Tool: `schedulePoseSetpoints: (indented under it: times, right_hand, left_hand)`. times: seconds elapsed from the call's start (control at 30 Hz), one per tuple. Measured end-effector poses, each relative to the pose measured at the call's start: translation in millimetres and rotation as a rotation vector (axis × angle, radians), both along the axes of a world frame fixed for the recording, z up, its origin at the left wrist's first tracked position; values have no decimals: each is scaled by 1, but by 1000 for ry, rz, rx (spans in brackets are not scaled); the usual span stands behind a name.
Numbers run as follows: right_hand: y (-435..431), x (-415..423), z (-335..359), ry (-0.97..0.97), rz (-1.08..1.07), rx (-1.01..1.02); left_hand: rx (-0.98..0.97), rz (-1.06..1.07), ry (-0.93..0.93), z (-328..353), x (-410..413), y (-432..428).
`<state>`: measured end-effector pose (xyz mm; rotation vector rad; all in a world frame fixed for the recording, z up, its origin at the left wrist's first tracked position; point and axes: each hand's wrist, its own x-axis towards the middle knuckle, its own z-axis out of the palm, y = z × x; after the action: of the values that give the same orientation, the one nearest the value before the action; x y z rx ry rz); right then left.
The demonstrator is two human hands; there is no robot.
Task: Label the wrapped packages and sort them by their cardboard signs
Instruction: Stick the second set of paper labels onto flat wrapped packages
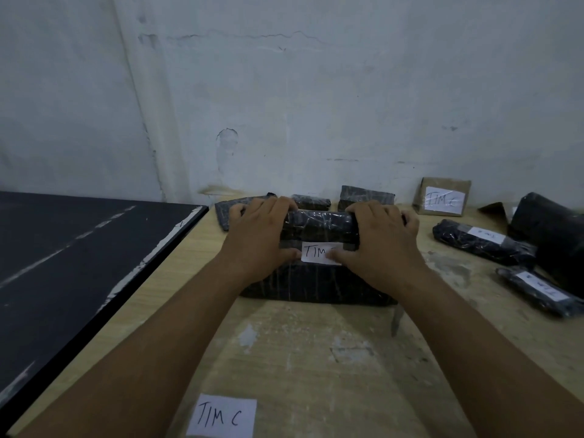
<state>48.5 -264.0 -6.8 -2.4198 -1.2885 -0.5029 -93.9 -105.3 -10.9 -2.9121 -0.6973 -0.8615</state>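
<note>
A small black wrapped package (pixel 319 230) lies on top of a larger flat black package (pixel 316 286) in the middle of the wooden table (pixel 300 352). My left hand (pixel 256 238) and my right hand (pixel 379 241) grip its two ends, and both thumbs press a white paper label (pixel 316 251) reading "TIM" against its near side. A loose white label (pixel 221 417) reading "TIM C" lies at the table's near edge. A cardboard sign (pixel 442 197) marked "TIM C" leans on the wall at the back right, with two labelled black packages (pixel 480 241) (pixel 537 290) in front of it.
Three more black packages (pixel 230 210) (pixel 311 201) (pixel 363 196) lie along the wall behind my hands. A big black plastic roll (pixel 550 235) sits at the far right. A dark board (pixel 79 257) adjoins the table on the left. A dark blade-like object (pixel 396 320) pokes out under my right forearm.
</note>
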Motion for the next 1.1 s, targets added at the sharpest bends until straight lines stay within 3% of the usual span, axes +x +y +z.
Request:
schedulePoseSetpoints:
  times: [0.17, 0.57, 0.87, 0.97, 1.1]
  right_hand:
    - [16, -13, -4, -33, -153, 48]
    - [23, -22, -4, -85, -159, -33]
    - [-4, 12, 11, 169, 175, 5]
    - [-3, 17, 9, 127, 185, -1]
    - [1, 16, -10, 61, 68, 214]
  left_hand:
    - [-2, -21, 23, 4, -3, 0]
    - [7, -61, 15, 8, -2, 8]
    - [86, -19, 143, 15, 0, 4]
    - [217, 86, 207, 23, 9, -9]
    - [218, 95, 244, 33, 14, -12]
